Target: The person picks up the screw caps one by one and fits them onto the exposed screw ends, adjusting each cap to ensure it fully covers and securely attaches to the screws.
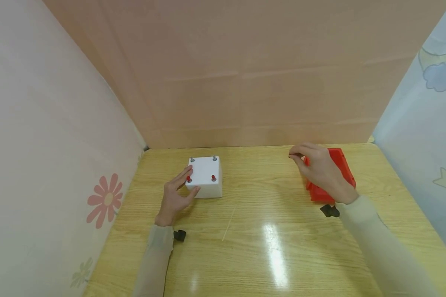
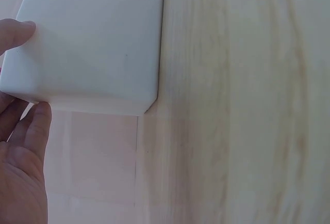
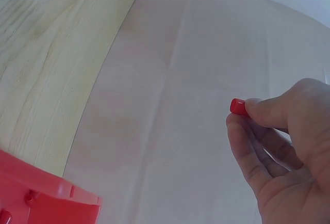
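Observation:
On the left of the table stands a white box (image 1: 205, 171) with a metal post at each top corner. The two near posts carry red caps (image 1: 213, 177); the two far posts (image 1: 214, 158) show bare metal. My left hand (image 1: 175, 198) holds the box at its near left corner, thumb on the near face (image 2: 82, 48) and fingers along the left side. Over on the right, my right hand (image 1: 316, 165) pinches a small red cylindrical cap (image 3: 238, 106) between thumb and fingertips. It is raised above an open red case (image 1: 342, 165), partly hiding it.
Inside the red case, a small red piece (image 3: 5, 217) shows in the right wrist view. A brown-pink covered panel (image 1: 238, 103) rises at the table's far edge, with pale walls (image 1: 41, 144) on both sides. Bare wood tabletop (image 1: 245, 214) lies between the box and the case.

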`<move>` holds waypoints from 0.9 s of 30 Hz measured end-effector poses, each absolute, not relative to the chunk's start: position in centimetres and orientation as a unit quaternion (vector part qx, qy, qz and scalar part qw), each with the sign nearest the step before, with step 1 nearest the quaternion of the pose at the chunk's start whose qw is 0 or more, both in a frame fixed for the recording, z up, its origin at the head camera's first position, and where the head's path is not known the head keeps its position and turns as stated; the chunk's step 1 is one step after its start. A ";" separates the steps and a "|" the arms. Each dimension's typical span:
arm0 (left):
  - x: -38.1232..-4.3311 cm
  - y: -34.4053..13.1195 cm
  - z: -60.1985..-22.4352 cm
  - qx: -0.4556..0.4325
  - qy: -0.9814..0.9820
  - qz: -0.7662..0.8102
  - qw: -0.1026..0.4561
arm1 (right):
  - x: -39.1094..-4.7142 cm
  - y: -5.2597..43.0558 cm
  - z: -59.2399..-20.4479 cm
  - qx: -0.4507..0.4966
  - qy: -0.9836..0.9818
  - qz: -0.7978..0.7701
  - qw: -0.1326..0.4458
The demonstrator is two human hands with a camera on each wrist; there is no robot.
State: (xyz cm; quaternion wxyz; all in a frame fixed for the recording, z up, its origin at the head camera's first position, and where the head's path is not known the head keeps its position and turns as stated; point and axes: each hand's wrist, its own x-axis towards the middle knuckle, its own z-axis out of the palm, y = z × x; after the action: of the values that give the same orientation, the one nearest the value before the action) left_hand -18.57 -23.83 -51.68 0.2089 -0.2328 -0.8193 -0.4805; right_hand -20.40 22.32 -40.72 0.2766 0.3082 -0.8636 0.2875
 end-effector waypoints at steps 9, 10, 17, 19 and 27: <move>-18.5 -23.9 -51.5 -0.224 -0.822 -0.483 0.200 | -20.7 21.8 -40.7 0.321 -0.857 0.298 0.273; -18.5 -24.0 -51.6 -0.224 -0.823 -0.483 0.199 | -20.7 21.8 -40.7 0.323 -0.855 0.298 0.274; -18.6 -24.0 -51.6 -0.228 -0.823 -0.479 0.203 | -20.9 21.6 -40.5 0.334 -0.847 0.308 0.276; -18.6 -24.0 -51.7 -0.231 -0.822 -0.477 0.207 | -20.9 21.5 -40.5 0.335 -0.845 0.309 0.279; -18.8 -24.1 -51.9 -0.238 -0.817 -0.481 0.214 | -20.8 21.0 -40.3 0.321 -0.848 0.315 0.279</move>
State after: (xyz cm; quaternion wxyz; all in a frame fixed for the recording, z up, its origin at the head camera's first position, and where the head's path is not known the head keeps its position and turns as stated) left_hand -18.76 -24.08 -51.89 0.2138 -0.2379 -0.8166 -0.4805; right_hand -20.83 21.01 -40.27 0.2790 0.3210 -0.8483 0.3155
